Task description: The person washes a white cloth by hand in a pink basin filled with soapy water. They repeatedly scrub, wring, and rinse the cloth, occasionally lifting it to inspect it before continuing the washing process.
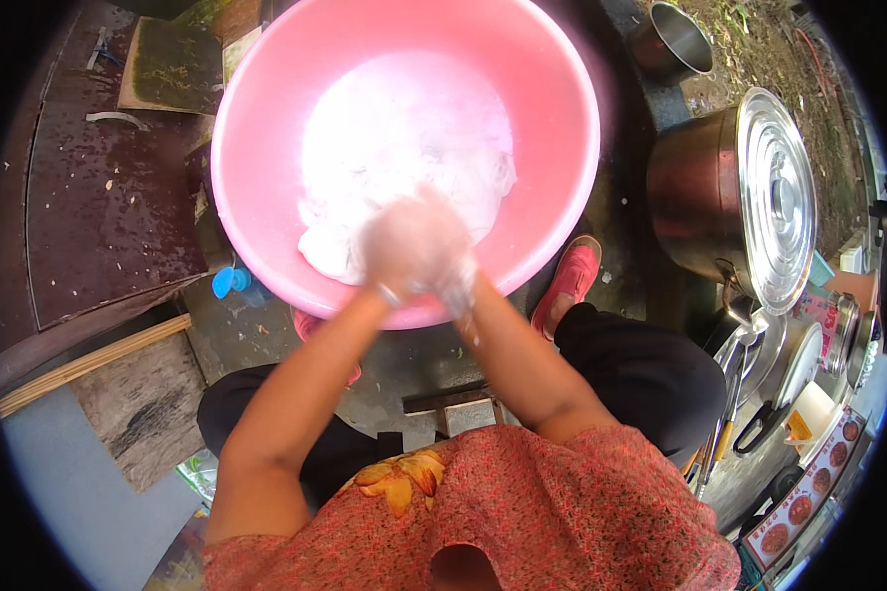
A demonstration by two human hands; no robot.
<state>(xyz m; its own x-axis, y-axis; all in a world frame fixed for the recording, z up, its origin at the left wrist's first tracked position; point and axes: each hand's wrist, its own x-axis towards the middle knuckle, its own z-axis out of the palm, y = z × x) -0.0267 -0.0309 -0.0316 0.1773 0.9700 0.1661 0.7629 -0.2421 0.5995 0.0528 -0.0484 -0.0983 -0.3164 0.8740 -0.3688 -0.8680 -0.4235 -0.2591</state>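
A large pink plastic basin (562, 148) holds white fabric (332, 247) in bright, overexposed whitish water. My left hand (395, 244) and my right hand (447, 255) are close together over the fabric, at the basin's near side. Both are blurred, and their fingers cannot be made out, so their grip on the fabric does not show. Whitish suds cling around my right wrist, and a little white shows at my left wrist.
A blue plastic bottle cap (229, 282) is left of the basin, beside a dark red board (118, 207). On the right stand a large lidded metal pot (698, 192), an open metal pot (665, 55) and a clutter of cookware. My pink shoe (571, 277) is near the rim.
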